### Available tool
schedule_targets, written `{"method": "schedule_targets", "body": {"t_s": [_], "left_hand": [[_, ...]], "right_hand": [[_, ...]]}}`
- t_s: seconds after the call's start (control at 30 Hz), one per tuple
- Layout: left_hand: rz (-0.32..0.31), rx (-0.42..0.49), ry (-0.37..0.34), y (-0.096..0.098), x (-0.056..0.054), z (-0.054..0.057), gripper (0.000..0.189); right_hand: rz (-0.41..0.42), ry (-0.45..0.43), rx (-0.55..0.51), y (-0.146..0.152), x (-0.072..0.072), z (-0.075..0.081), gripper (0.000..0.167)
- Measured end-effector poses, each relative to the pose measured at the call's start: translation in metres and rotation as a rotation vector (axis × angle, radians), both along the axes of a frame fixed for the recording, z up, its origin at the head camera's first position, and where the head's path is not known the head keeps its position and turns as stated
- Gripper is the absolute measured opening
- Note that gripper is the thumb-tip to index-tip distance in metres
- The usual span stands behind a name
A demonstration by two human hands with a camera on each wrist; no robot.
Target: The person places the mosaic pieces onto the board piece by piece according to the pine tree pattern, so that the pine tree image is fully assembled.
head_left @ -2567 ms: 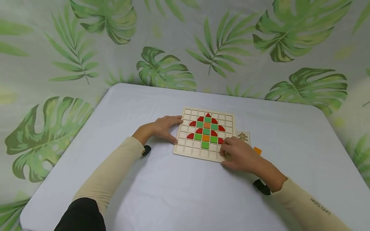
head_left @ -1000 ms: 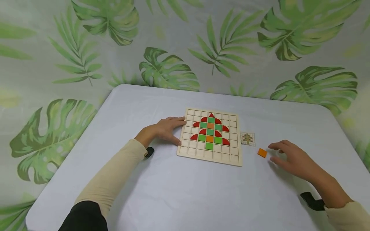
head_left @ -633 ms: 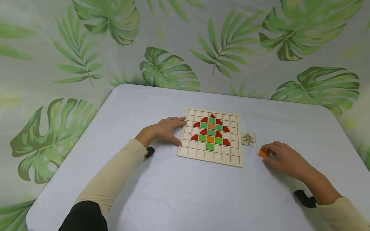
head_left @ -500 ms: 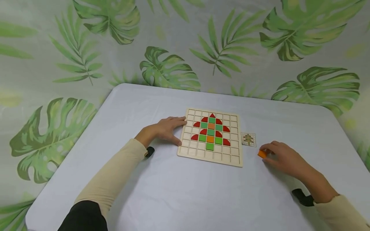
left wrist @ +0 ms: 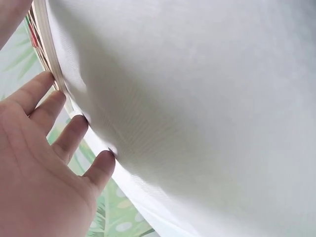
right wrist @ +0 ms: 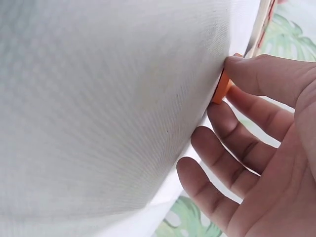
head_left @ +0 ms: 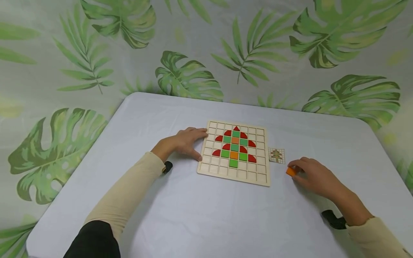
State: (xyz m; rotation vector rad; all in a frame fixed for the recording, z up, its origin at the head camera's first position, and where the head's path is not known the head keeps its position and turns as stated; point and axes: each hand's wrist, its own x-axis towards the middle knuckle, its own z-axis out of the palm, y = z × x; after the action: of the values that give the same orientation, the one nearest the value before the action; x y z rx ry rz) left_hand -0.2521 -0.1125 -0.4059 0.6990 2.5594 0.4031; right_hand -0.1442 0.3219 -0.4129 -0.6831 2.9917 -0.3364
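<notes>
A wooden grid board (head_left: 213, 168) lies mid-table, bearing a tree shape of red, green and orange tiles. My left hand (head_left: 187, 141) rests at its left edge with thumb and fingers spread; in the left wrist view the fingertips (left wrist: 58, 98) touch the board's side. To the right of the board, my right hand (head_left: 314, 177) pinches an orange square tile (head_left: 290, 171) between thumb and fingers, low at the tabletop. The right wrist view shows that orange tile (right wrist: 222, 88) beside the thumb, the other fingers loosely bent.
A small card (head_left: 276, 156) printed with a tree pattern on a grid lies against the board's right side. White cloth covers the table (head_left: 206, 218). Behind it hangs a curtain (head_left: 258, 46) with green leaf print.
My right hand left the board's lower right, went right to the orange tile and took hold of it. It has since shifted slightly left with the tile. The left hand stays at the board's edge.
</notes>
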Motion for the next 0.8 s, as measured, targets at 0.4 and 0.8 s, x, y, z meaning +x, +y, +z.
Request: {"method": "schedule_targets", "body": {"t_s": [0.4, 0.8], "left_hand": [[-0.005, -0.016, -0.009, 0.003, -0.001, 0.003, 0.097], [0.008, 0.014, -0.024, 0.000, 0.000, 0.000, 0.097]], "right_hand": [[-0.066, -0.004, -0.025, -0.006, -0.001, 0.007, 0.031], [-0.027, 0.051, -0.042, -0.019, -0.003, 0.014, 0.034]]}}
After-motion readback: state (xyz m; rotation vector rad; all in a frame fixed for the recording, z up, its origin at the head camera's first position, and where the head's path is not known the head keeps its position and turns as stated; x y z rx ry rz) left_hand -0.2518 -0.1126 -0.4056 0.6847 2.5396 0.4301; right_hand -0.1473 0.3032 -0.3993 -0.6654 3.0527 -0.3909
